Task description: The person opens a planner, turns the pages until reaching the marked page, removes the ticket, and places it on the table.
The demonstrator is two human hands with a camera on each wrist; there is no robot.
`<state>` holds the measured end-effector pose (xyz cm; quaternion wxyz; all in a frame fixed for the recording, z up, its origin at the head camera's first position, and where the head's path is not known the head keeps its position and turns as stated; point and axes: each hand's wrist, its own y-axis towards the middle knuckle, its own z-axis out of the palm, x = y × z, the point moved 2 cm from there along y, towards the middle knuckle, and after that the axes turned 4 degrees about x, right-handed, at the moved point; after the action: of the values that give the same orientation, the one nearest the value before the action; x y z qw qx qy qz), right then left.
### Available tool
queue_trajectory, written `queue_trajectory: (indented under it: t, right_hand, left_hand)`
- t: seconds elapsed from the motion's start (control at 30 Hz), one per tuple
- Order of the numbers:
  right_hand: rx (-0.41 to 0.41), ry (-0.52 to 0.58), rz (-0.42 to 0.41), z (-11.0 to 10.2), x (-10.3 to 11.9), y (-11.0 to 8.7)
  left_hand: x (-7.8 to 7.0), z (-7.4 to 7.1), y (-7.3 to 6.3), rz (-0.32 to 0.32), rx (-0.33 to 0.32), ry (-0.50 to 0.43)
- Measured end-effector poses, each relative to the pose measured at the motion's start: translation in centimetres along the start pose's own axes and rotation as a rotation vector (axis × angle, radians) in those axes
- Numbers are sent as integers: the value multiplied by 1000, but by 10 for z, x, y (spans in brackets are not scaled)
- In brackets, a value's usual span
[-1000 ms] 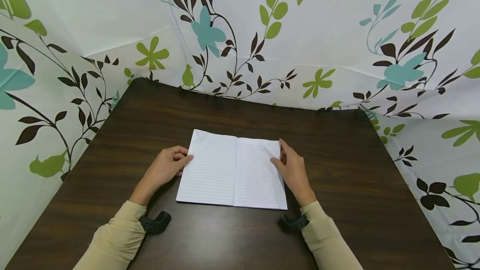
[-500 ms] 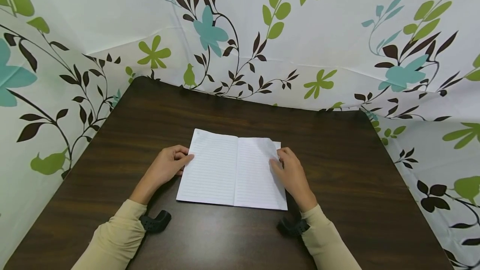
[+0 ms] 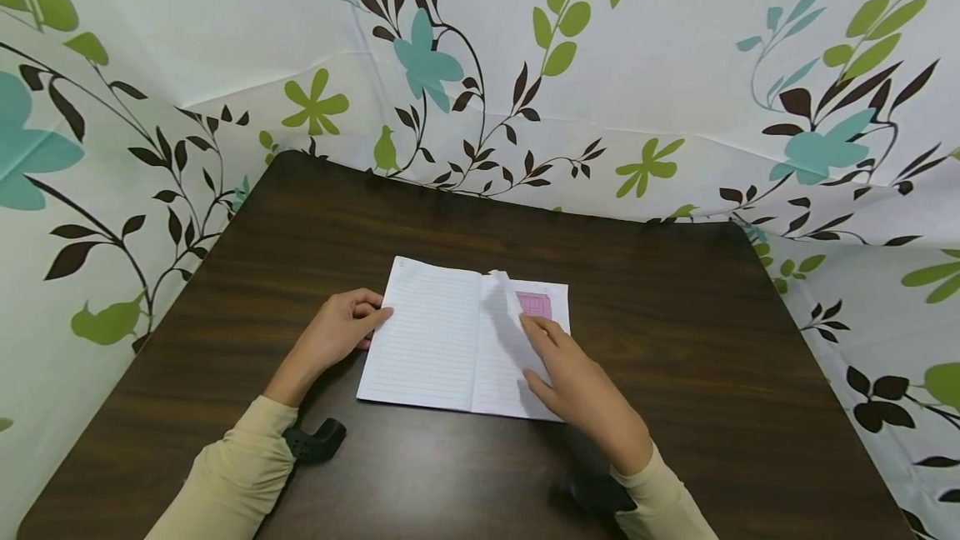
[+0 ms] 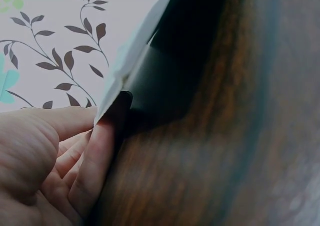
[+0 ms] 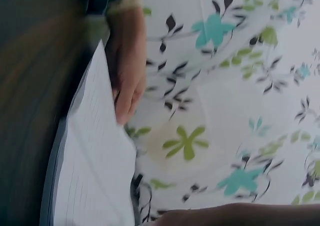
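An open notebook with white lined pages lies on the dark wooden table. Its left edge is pinched by my left hand, thumb on top and fingers curled underneath; the left wrist view shows the left hand at that edge, the cover's dark underside beyond. On the right half, a page stands partly lifted and bends toward the middle fold. My right hand has its extended fingertips against that page's edge, thumb apart. Behind it, a pink printed patch shows on the page below.
The brown table reaches back to a white cloth with green, blue and brown plant patterns. A black band device sits on the left wrist, with another, blurred, on the right.
My right hand has swept left from the notebook's right edge, lifting a page toward the fold and uncovering the pink patch. My left hand has kept its hold.
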<state>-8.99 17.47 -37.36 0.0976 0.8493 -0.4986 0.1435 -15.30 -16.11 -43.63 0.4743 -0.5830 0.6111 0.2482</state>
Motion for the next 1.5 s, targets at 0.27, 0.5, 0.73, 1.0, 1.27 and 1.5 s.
queue_trajectory:
  t: [0.27, 0.5, 0.73, 1.0, 1.27, 1.5]
  right_hand:
    - [109, 41, -168, 5, 23, -11]
    - [126, -19, -277, 27, 32, -5]
    - [-12, -83, -374, 52, 35, 7]
    - [-12, -75, -418, 62, 38, 13]
    - [-47, -53, -441, 65, 37, 17]
    - [-22, 2, -356, 68, 39, 16]
  left_hand:
    - [0, 1, 1, -4, -1, -2]
    - [0, 1, 0, -5, 2, 0]
    - [2, 0, -1, -4, 0, -29]
    - [1, -3, -1, 23, 6, -38]
    - [1, -4, 0, 37, 13, -24]
    - [1, -4, 1, 47, 12, -24]
